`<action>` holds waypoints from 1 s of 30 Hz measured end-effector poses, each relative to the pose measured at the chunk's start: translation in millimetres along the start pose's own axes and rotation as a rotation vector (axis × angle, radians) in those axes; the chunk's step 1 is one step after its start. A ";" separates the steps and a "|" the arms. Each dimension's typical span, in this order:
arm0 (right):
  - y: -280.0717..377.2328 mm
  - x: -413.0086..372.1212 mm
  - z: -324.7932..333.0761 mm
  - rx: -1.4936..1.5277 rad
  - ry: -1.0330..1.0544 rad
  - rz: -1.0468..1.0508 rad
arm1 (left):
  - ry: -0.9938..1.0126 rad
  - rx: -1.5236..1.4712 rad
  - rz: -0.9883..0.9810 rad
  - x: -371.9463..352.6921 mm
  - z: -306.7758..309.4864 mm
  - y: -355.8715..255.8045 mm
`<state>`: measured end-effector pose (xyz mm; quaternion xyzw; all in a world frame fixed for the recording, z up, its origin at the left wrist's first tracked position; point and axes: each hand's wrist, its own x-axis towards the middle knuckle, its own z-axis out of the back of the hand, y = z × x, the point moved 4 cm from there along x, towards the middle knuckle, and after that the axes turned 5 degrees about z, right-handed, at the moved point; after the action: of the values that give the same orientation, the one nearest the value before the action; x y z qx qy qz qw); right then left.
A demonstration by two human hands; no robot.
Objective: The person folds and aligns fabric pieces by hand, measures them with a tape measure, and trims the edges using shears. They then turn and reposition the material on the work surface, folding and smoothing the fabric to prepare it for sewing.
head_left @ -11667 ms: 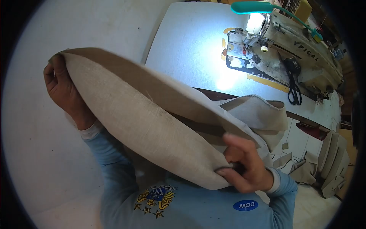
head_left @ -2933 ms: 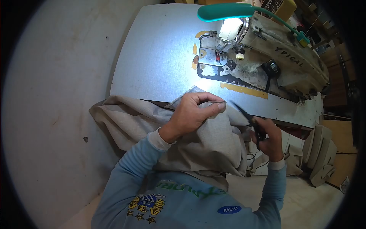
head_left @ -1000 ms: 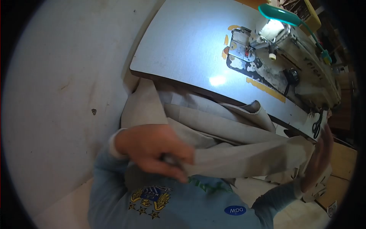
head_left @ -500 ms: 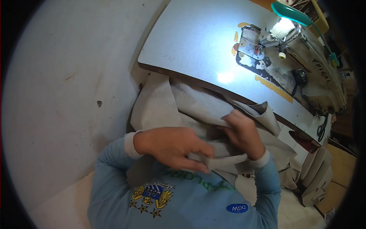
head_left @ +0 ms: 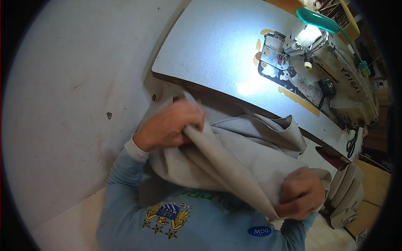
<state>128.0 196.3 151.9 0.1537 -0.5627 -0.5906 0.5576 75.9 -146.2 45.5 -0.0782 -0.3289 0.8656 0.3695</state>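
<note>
Light grey-beige fabric [head_left: 234,154] lies in folds over my lap, below the front edge of the sewing table [head_left: 201,46]. My left hand [head_left: 171,125] is closed on a fold of it near the wall side, a little blurred. At the right, my right hand [head_left: 301,194] has its fingers curled round another part of the fabric. A long fold runs slantwise between the two hands. One loose corner of the cloth stands up near the table edge.
A sewing machine [head_left: 347,79] with a lit green lamp [head_left: 318,20] stands on the table's right side. Black scissors [head_left: 352,146] lie at the table's right end. Stacked beige pieces [head_left: 347,194] are at the right. A pale wall [head_left: 83,83] rises on the left.
My hands have moved apart: the left one up toward the table, the right one down and to the right. The fabric is now drawn out between them, and my left hand has closed on it.
</note>
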 end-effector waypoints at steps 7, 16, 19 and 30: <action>-63.4 -31.7 30.0 -0.526 -0.222 -0.615 | -0.282 -0.531 -0.074 -102.4 80.0 -40.3; -136.2 -20.1 -51.0 -0.893 -0.263 -0.664 | 0.076 -0.994 -0.834 -118.1 179.6 -119.4; -172.4 -29.9 -64.3 -0.643 0.156 -1.036 | -0.042 -0.963 -0.908 -120.0 180.9 -123.7; -77.4 -129.9 -63.8 0.757 0.306 -1.273 | 0.061 -0.644 0.165 -10.2 66.8 -64.0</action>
<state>185.1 253.1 8.9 0.7105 -0.4458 -0.5371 0.0897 95.6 -154.8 136.1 -0.2429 -0.5668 0.7416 0.2642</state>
